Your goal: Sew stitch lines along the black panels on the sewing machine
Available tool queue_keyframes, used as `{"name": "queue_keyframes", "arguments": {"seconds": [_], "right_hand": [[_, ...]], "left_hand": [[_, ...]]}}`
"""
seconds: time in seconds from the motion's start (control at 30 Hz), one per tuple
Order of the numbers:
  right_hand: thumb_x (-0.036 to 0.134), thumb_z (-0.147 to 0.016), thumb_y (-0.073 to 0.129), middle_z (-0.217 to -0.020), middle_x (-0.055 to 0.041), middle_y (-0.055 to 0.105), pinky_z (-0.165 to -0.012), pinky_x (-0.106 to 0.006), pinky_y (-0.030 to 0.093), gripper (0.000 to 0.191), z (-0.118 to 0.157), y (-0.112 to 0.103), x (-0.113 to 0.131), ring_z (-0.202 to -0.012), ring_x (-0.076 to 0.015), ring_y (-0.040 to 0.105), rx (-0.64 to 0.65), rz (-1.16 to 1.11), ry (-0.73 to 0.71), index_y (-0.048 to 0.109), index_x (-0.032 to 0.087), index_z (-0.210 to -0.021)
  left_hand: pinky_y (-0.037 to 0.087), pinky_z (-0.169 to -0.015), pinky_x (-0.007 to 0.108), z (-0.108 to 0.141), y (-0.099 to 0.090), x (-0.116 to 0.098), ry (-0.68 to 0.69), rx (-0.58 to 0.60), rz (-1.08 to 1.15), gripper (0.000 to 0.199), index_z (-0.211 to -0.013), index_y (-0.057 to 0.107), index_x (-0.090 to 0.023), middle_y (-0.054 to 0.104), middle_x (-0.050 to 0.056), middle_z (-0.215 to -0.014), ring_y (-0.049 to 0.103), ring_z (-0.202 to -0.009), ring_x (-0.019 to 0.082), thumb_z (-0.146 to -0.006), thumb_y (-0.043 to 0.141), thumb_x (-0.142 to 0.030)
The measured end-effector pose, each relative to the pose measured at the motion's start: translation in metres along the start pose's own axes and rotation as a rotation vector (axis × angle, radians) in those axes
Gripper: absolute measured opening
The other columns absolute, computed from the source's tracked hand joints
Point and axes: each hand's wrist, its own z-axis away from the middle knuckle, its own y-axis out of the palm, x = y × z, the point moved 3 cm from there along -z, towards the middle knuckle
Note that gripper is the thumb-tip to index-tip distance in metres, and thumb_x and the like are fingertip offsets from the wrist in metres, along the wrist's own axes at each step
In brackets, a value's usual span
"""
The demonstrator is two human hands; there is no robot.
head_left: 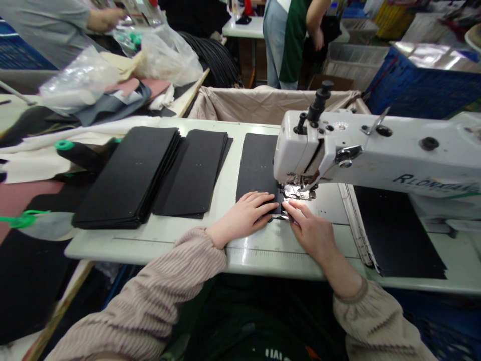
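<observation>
A black rectangular panel (pixel 257 163) lies flat on the pale table, its right edge beside the presser foot (pixel 298 191) of a white sewing machine (pixel 379 150). My left hand (pixel 248 215) rests flat on the panel's near end, fingers stretched toward the needle area. Just right of the panel's edge, my right hand (pixel 310 228) has its fingertips down close to the foot, fingers extended. Between the hands sits a small shiny metal piece (pixel 280 216); whether a finger touches it I cannot tell. The machine's lamp lights the stitching spot.
Two stacks of black panels, a taller stack (pixel 128 175) and a lower stack (pixel 193 173), lie to the left. More black panels (pixel 400 235) lie right, under the machine arm. A cloth-lined bin (pixel 259 105) stands behind the table. Thread cones, scraps and plastic bags crowd the left; other people stand beyond.
</observation>
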Motion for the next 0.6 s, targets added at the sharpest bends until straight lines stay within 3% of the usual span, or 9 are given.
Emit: {"name": "queue_keyframes", "arguments": {"seconds": [0.33,0.6], "right_hand": [[0.026,-0.095,0.042,-0.145,-0.0004,0.053,-0.062,-0.029,0.054,0.05,-0.001,-0.001,-0.001,-0.084,-0.0166,0.069,-0.028,-0.018,-0.008,0.046,0.034,-0.145],[0.025,-0.096,0.042,-0.144,0.0017,0.054,-0.061,-0.029,0.053,0.046,0.0,0.0,-0.002,-0.085,-0.016,0.069,-0.037,-0.045,-0.002,0.05,0.033,-0.141]], "left_hand": [[0.033,-0.116,0.047,-0.009,0.002,0.007,-0.045,-0.028,-0.018,0.038,-0.137,0.053,-0.025,0.051,0.008,-0.145,0.044,-0.137,0.023,-0.101,0.044,-0.034],[0.027,-0.119,0.044,-0.019,0.003,0.014,-0.101,0.004,-0.023,0.044,-0.141,0.049,-0.021,0.044,0.007,-0.151,0.037,-0.142,0.023,-0.101,0.044,-0.04]]}}
